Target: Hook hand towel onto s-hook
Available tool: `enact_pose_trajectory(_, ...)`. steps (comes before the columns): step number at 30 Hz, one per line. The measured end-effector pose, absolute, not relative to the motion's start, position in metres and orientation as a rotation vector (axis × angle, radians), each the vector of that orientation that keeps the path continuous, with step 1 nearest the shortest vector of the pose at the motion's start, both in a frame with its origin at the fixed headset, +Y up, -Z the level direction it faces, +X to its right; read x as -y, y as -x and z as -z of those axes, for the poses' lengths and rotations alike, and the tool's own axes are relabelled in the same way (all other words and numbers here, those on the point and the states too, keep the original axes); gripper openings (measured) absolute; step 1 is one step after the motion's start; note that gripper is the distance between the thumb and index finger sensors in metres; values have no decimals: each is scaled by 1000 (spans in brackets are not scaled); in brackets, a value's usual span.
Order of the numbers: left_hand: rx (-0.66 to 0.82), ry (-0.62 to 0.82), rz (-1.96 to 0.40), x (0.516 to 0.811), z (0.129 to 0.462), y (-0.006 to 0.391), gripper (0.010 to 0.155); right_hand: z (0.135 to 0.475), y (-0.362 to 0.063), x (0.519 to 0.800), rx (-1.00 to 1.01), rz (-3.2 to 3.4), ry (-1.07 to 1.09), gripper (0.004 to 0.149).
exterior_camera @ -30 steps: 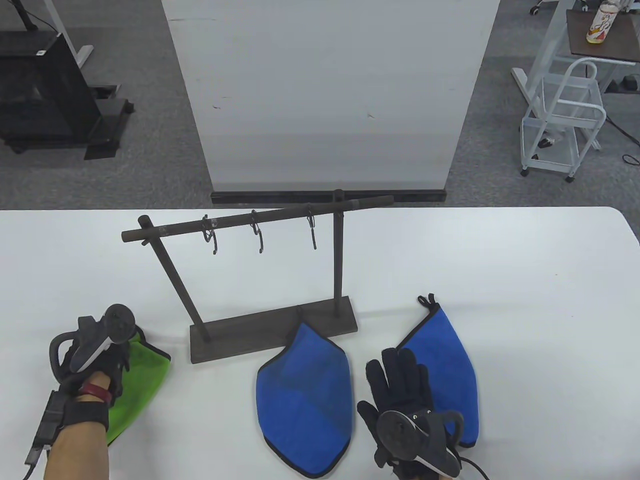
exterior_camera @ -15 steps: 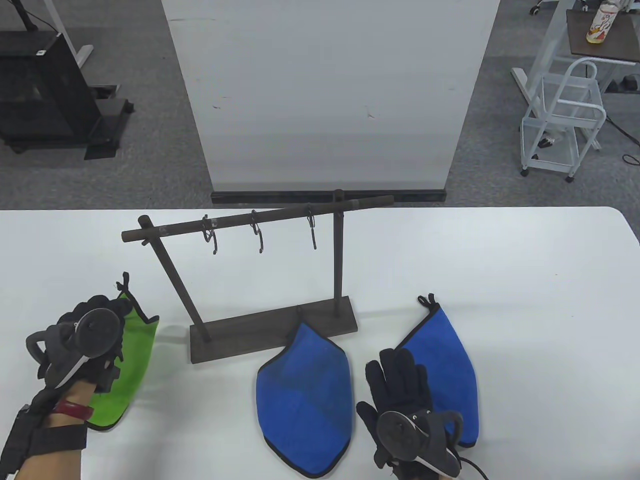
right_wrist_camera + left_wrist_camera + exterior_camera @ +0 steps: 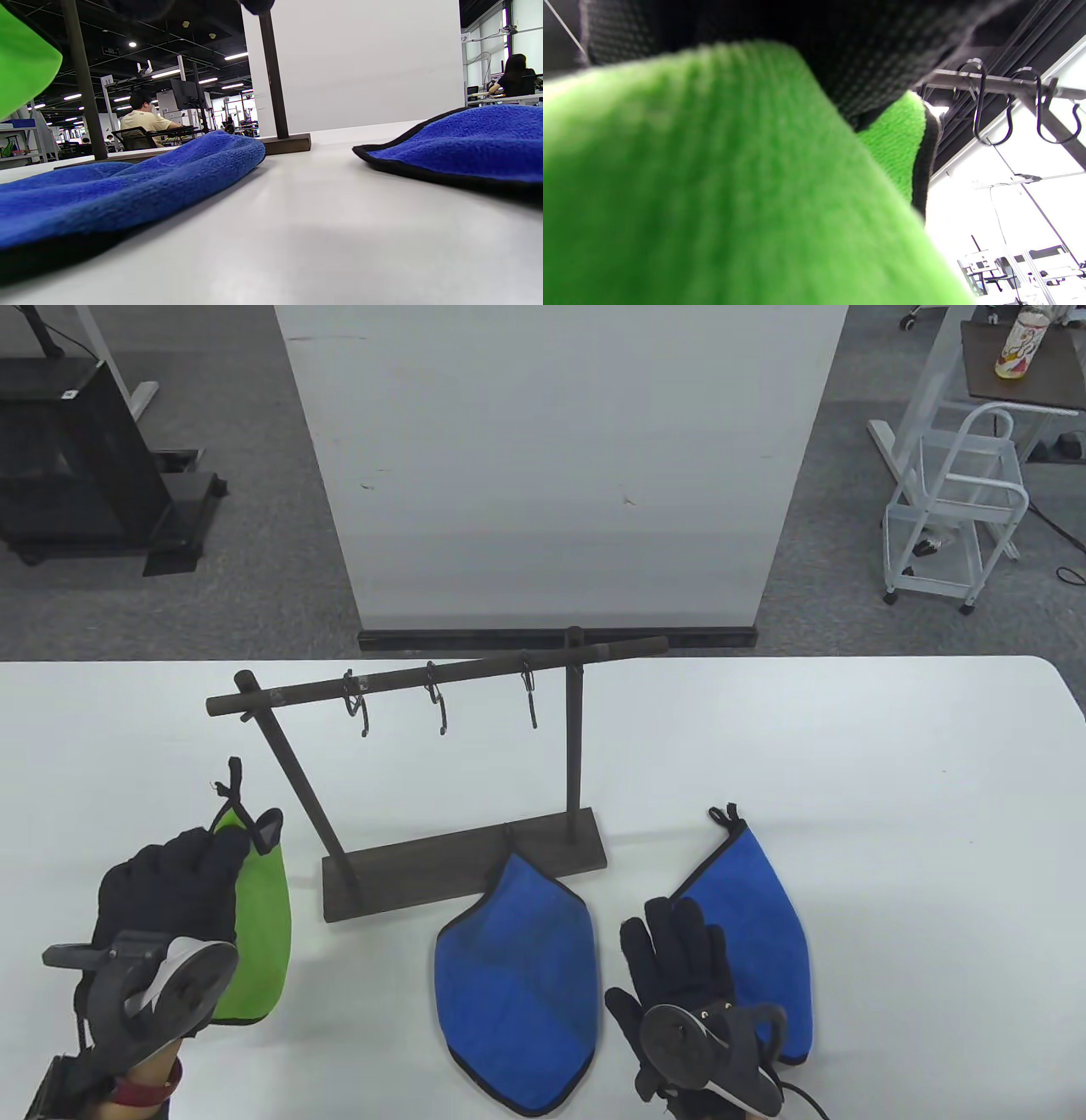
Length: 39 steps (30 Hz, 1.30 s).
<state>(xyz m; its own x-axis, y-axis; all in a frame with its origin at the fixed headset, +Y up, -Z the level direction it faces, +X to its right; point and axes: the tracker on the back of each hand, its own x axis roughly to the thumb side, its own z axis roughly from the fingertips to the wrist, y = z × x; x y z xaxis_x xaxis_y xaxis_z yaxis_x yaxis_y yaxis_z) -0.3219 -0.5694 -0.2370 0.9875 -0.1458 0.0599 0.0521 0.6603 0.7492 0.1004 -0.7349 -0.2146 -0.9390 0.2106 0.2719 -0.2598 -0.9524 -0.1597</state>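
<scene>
My left hand (image 3: 170,882) grips a green hand towel (image 3: 259,925) near its top and holds it off the table, left of the rack; its black loop (image 3: 231,780) sticks up above my fingers. The towel fills the left wrist view (image 3: 712,190), with the hooks (image 3: 992,101) beyond it. A dark wooden rack (image 3: 458,865) carries three s-hooks (image 3: 441,708) on its bar, all bare. My right hand (image 3: 679,967) rests flat and open on the table between two blue towels (image 3: 517,984) (image 3: 755,925).
A white board (image 3: 551,466) stands behind the table's far edge. The rack's base (image 3: 284,144) and both blue towels (image 3: 127,182) (image 3: 466,140) show in the right wrist view. Bare white table (image 3: 891,780) lies to the right.
My left hand has lifted the green towel off the table and turned it upright, moving it up and right toward the rack. The right hand has stayed still.
</scene>
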Motion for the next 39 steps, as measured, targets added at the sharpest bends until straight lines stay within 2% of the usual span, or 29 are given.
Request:
enact_pose_trajectory(8, 199, -946, 182, 542, 217, 290, 35, 214, -100, 735, 285, -2863, -370, 70)
enact_pose_trajectory(17, 272, -971, 244, 530, 220, 258, 35, 213, -100, 734, 294, -2858, -376, 70)
enact_pose_trajectory(27, 334, -907, 343, 534, 239, 236, 34, 212, -100, 734, 300, -2847, -387, 71)
enact_pose_trajectory(39, 319, -854, 433, 539, 249, 222, 34, 210, -102, 732, 313, -2834, -388, 72)
